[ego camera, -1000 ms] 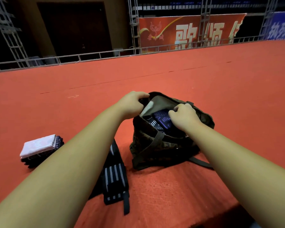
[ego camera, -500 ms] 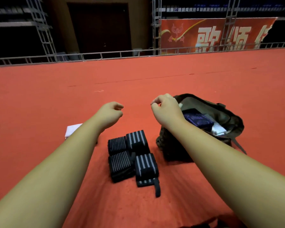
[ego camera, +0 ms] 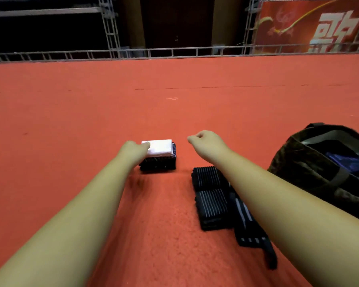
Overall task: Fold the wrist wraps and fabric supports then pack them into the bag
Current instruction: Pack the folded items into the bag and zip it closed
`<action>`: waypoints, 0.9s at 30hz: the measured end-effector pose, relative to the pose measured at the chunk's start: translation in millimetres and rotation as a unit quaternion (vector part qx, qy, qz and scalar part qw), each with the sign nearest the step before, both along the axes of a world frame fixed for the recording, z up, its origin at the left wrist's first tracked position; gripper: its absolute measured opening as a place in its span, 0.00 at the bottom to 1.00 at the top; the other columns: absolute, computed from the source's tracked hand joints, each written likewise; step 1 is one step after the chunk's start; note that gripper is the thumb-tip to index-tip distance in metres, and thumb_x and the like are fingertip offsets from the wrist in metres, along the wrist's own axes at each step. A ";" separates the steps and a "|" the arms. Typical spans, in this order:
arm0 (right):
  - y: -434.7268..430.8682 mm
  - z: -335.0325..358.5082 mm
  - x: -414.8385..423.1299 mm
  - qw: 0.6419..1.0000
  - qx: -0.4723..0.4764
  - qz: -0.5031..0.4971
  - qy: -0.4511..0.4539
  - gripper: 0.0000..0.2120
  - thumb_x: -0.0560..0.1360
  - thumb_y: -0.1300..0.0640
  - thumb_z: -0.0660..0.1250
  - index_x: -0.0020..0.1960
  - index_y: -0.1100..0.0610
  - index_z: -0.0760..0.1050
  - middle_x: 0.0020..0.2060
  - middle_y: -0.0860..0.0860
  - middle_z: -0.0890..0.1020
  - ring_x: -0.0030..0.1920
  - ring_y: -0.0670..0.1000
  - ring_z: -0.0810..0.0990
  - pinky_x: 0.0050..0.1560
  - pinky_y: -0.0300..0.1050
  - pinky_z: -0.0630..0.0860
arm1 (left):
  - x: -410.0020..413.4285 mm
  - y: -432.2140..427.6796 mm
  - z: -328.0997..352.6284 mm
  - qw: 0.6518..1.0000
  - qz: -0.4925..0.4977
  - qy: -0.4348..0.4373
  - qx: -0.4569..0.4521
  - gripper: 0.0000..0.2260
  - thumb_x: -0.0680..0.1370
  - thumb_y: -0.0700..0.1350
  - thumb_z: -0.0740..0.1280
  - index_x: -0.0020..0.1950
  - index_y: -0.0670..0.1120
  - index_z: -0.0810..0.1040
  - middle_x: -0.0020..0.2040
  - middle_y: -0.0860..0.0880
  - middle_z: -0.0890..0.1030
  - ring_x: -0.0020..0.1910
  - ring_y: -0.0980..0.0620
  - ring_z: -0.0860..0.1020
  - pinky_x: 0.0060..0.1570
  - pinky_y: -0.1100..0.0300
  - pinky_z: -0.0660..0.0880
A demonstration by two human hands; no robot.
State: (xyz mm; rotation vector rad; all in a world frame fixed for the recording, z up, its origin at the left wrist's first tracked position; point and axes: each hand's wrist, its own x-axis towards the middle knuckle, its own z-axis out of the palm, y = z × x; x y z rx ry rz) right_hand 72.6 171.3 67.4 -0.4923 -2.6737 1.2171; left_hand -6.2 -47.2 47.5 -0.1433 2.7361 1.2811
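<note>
Bag (ego camera: 298,162) open, dark folded wraps (ego camera: 344,159) inside, left hand (ego camera: 134,150) on white-topped stack (ego camera: 160,154), grip impossible to tell, right hand (ego camera: 207,142) fingers curled, empty.

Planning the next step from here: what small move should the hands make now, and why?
Probably bring the right hand down onto the right side of the folded stack. The left hand is at its left edge, by the white cloth on top, while the right hand hovers curled and empty. The bag stands open on the right.
</note>
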 end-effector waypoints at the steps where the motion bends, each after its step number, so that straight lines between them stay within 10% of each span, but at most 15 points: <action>1: -4.9 -5.4 -9.2 0.999 -0.024 0.003 -0.023 0.24 0.82 0.43 0.65 0.55 0.66 0.80 0.51 0.63 0.85 0.55 0.63 0.83 0.57 0.52 0.78 | -3.5 -2.3 -6.5 0.999 -0.007 -0.024 0.022 0.32 0.82 0.59 0.66 0.72 0.33 0.74 0.67 0.33 0.79 0.65 0.34 0.80 0.61 0.48 0.78; 4: -17.6 -23.3 -34.5 0.992 -0.106 0.003 -0.070 0.30 0.77 0.31 0.67 0.54 0.60 0.76 0.48 0.56 0.82 0.52 0.58 0.84 0.63 0.58 0.82 | -25.5 -9.2 -33.4 0.994 -0.010 -0.067 0.081 0.46 0.66 0.72 0.67 0.70 0.37 0.76 0.66 0.34 0.81 0.63 0.36 0.83 0.62 0.42 0.81; 9: -35.7 -44.2 -62.7 0.973 -0.192 -0.010 -0.128 0.41 0.69 0.25 0.68 0.66 0.56 0.72 0.54 0.58 0.81 0.52 0.60 0.86 0.58 0.61 0.84 | -34.1 -10.0 -42.7 0.989 -0.017 -0.095 0.114 0.32 0.74 0.65 0.72 0.65 0.41 0.80 0.58 0.38 0.84 0.49 0.42 0.84 0.45 0.53 0.76; 19: -48.5 -54.5 -68.6 0.983 -0.104 0.009 -0.152 0.15 0.83 0.50 0.65 0.63 0.60 0.76 0.55 0.60 0.83 0.56 0.62 0.86 0.42 0.47 0.76 | -50.1 -12.8 -54.4 0.967 -0.055 -0.146 0.200 0.20 0.69 0.53 0.81 0.57 0.46 0.87 0.48 0.48 0.90 0.48 0.47 0.88 0.56 0.52 0.83; 22: -45.4 -48.4 -66.7 0.987 -0.039 0.027 -0.156 0.17 0.84 0.55 0.64 0.68 0.63 0.76 0.53 0.62 0.84 0.50 0.62 0.84 0.41 0.49 0.77 | -43.6 -11.3 -52.4 0.955 -0.075 -0.155 0.242 0.17 0.71 0.49 0.80 0.57 0.44 0.87 0.46 0.46 0.89 0.39 0.49 0.85 0.43 0.57 0.80; 27: -37.0 -29.3 -44.9 0.993 -0.008 0.060 -0.097 0.38 0.78 0.61 0.71 0.85 0.54 0.60 0.74 0.59 0.76 0.64 0.57 0.80 0.59 0.45 0.75 | -21.6 -9.0 -44.3 0.958 -0.095 -0.081 0.257 0.19 0.68 0.48 0.79 0.57 0.44 0.85 0.48 0.45 0.89 0.47 0.44 0.87 0.52 0.48 0.82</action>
